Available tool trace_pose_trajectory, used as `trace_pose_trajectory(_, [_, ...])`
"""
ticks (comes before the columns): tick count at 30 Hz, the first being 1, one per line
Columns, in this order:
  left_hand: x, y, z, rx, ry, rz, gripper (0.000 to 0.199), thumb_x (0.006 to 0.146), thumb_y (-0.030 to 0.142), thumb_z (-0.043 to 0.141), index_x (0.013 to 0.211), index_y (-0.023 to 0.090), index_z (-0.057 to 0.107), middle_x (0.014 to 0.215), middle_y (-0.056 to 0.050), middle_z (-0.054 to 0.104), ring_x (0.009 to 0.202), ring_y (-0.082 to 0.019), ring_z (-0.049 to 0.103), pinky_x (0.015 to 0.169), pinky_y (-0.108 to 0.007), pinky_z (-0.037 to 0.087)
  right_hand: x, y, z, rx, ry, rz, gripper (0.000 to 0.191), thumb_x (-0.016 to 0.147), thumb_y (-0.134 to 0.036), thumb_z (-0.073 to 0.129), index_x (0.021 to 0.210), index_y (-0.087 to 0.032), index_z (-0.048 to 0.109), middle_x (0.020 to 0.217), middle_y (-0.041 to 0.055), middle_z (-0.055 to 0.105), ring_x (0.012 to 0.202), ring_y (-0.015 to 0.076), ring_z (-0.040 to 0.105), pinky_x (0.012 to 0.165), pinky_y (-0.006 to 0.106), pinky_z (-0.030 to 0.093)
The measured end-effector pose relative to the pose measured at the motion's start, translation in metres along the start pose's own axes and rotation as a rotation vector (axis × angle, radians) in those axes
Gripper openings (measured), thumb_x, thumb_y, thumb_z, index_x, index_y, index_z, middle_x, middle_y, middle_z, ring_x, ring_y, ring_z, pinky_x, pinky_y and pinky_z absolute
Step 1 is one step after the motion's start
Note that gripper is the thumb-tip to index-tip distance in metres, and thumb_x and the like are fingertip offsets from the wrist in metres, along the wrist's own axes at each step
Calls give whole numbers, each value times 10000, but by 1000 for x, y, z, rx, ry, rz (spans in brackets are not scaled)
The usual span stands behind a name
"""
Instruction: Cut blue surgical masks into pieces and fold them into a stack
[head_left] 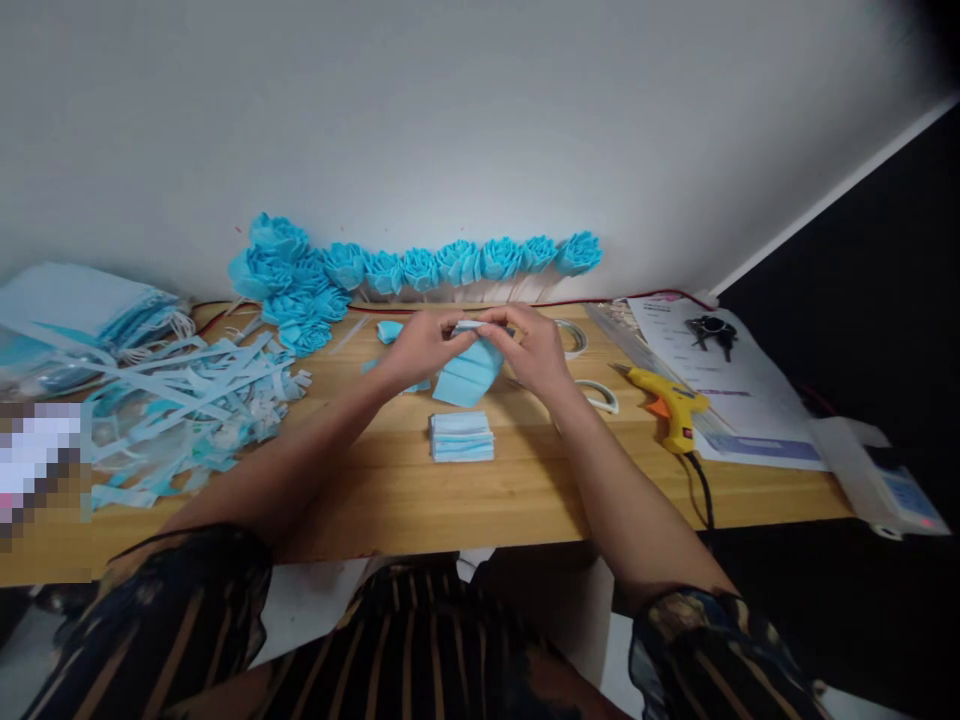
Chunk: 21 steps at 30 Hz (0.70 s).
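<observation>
A light blue pleated piece of face-mask fabric hangs between my hands, above the middle of the table. Its top edge is pinched by my left hand, fingers and thumb closed. On the other top corner my right hand is closed in the same way, thumb against fingers. Just below the hanging piece lies a neat stack of cut blue mask pieces. Small blue scraps rest beside my left hand. White scissor-like handles lie to the right of my right wrist, partly hidden.
Blue fabric flowers line the wall. On the left are cut strips and stacked masks. To the right lie a tape roll, a yellow glue gun with its cord, printed paper, keys and a white device.
</observation>
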<state>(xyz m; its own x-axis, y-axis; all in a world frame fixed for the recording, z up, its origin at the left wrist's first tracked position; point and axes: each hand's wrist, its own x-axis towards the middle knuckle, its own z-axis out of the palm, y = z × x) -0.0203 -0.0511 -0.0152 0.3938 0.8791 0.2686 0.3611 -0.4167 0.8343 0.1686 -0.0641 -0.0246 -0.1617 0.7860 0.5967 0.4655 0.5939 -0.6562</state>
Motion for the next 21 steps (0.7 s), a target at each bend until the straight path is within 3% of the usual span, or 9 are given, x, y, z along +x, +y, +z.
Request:
trace_pose_trajectory(4, [1, -4, 5, -188, -60, -25, 355, 762, 420, 712, 955, 122, 694, 842, -38, 705, 737, -158, 623, 653, -254, 472, 0, 2, 2, 37, 112, 64, 196, 898, -353, 603, 820, -197, 694, 822, 21, 716, 786, 183, 627, 765, 318, 480])
trace_pose_trajectory(7, [2, -6, 5, -271, -28, -82, 341, 744, 438, 728, 883, 132, 667, 814, -43, 702, 713, -158, 630, 645, -264, 489, 0, 3, 1, 57, 144, 92, 205, 892, -373, 603, 828, -195, 681, 796, 13, 708, 757, 174, 616, 732, 304, 473])
trace_pose_trajectory(15, [2, -10, 7, -177, -25, -46, 227, 773, 374, 648, 743, 150, 633, 647, 15, 575, 603, -114, 510, 564, -238, 376, -1, 2, 2, 98, 21, 105, 307, 851, -441, 668, 1031, -201, 733, 1005, 37, 755, 914, 202, 654, 836, 320, 494])
trace_pose_trajectory(18, [2, -14, 9, -134, -22, -24, 241, 783, 384, 650, 701, 158, 621, 619, 19, 545, 593, -114, 482, 551, -241, 341, -1, 2, 3, 74, 22, 118, 268, 852, -455, 662, 915, -204, 734, 891, 23, 739, 831, 192, 634, 775, 308, 481])
trace_pose_trajectory(21, [2, -18, 10, -160, -34, -25, 245, 765, 401, 688, 731, 161, 656, 646, 5, 585, 612, -131, 512, 569, -253, 360, -1, 3, 2, 58, 124, 160, 277, 870, -460, 627, 772, -204, 670, 714, -1, 657, 696, 165, 565, 669, 293, 437])
